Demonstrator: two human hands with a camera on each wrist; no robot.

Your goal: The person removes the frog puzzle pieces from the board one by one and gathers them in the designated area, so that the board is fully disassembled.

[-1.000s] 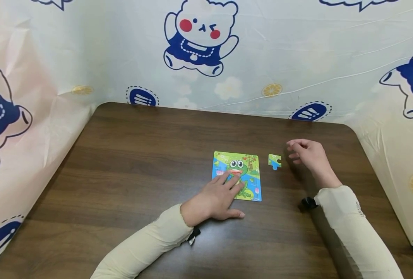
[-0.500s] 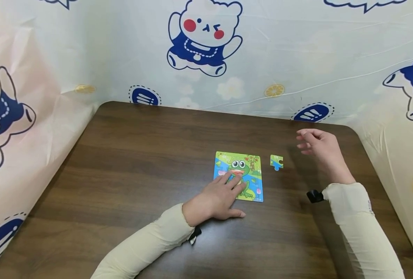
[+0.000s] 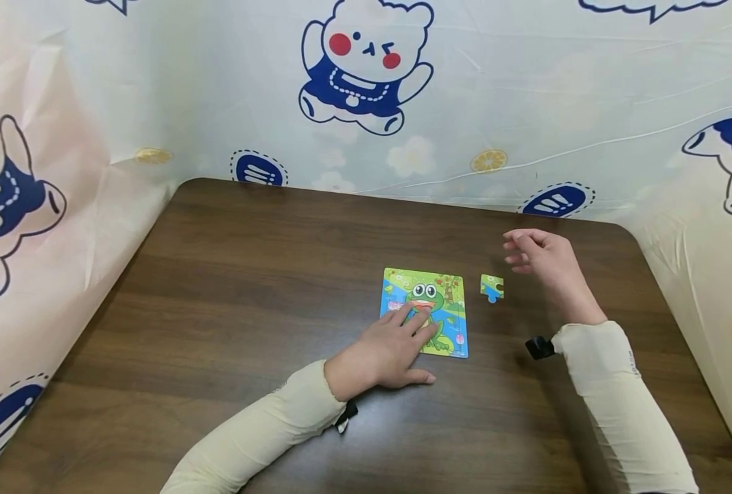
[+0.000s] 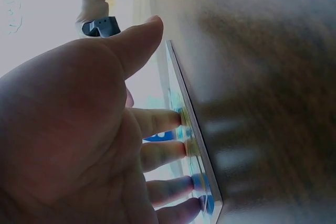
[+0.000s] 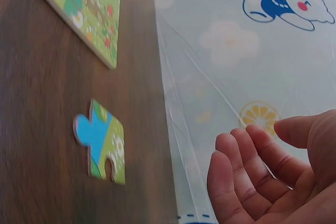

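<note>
While your left hand (image 3: pixel 385 351) presses flat on the frog puzzle (image 3: pixel 425 310), fingers straight across its lower left part and thumb on the surface (image 3: pixel 254 274) beside it, your right hand (image 3: pixel 541 257) hangs above the surface with nothing in it. Its fingers are loosely curled and relaxed, as the right wrist view shows, the palm bare. The loose piece (image 3: pixel 492 287) lies flat on the surface between your hands, just right of the puzzle and apart from it, slightly nearer you than your right fingertips.

Against the pictures from a second ago, your right hand first lifted away toward the far right corner and has now swung back left, closer to the piece but not touching it. The piece has not moved, and your left hand has kept its place on the puzzle. That reads as a release and a fresh approach: the piece is out of the board, and the board is pinned steady. A printed curtain (image 3: pixel 526 103) walls the far edge.
</note>
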